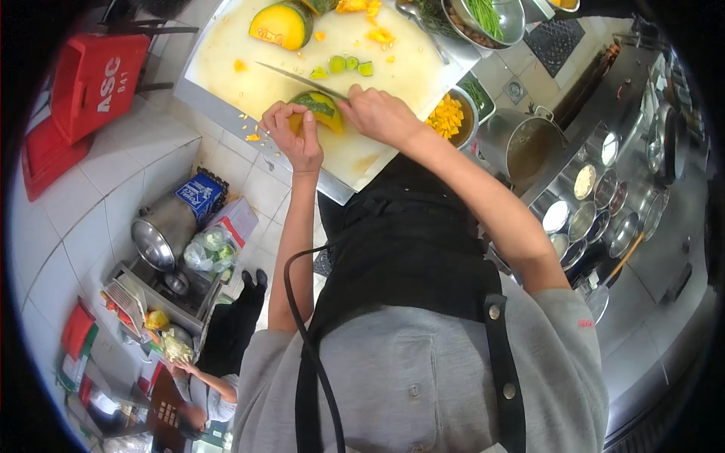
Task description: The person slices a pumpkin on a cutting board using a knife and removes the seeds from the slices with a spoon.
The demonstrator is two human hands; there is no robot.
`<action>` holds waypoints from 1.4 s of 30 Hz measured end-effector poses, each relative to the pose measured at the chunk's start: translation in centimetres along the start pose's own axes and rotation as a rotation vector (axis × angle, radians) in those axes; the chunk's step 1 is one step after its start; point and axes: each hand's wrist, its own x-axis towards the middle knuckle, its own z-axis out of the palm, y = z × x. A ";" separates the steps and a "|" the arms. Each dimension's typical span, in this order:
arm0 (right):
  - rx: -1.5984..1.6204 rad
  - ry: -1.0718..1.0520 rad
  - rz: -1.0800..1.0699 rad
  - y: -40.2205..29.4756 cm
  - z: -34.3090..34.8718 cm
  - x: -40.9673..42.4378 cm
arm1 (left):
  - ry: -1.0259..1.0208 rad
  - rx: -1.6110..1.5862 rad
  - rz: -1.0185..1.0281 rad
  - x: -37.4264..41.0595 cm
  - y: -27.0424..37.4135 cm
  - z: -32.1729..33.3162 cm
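My left hand (294, 133) steadies a piece of green-skinned pumpkin (318, 109) near the front edge of the white cutting board (226, 85). In my right hand (380, 113) is the handle of a kitchen knife (303, 80), its blade pointing to the upper left just above the piece. Beyond the blade lie several small green rind offcuts (338, 64). A large cut pumpkin (281, 25) with orange flesh and seeds showing sits at the far side of the board. Scooped pumpkin pulp (380, 36) and loose seeds are scattered about.
A bowl of diced pumpkin (447, 118) stands right of the board, beside a large stockpot (532, 147). Metal seasoning containers (582, 221) line the counter at right. A spoon (425, 28) rests on the board. At lower left, another person (212, 390) handles a cauliflower (174, 345).
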 end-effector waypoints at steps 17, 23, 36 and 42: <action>0.142 0.104 0.113 -1.0 2.3 -1.0 | -0.053 -0.059 -0.014 1.0 -0.3 1.2; 0.029 -0.031 0.246 -0.6 -2.7 -2.9 | -0.249 -0.153 0.053 3.3 -1.3 -0.1; -0.304 -0.053 0.100 -5.1 -5.9 -8.2 | -0.138 -0.063 -0.034 0.7 -0.7 0.4; -0.190 0.063 0.067 -3.1 -1.3 -4.5 | -0.088 -0.147 -0.053 -0.1 -1.1 1.6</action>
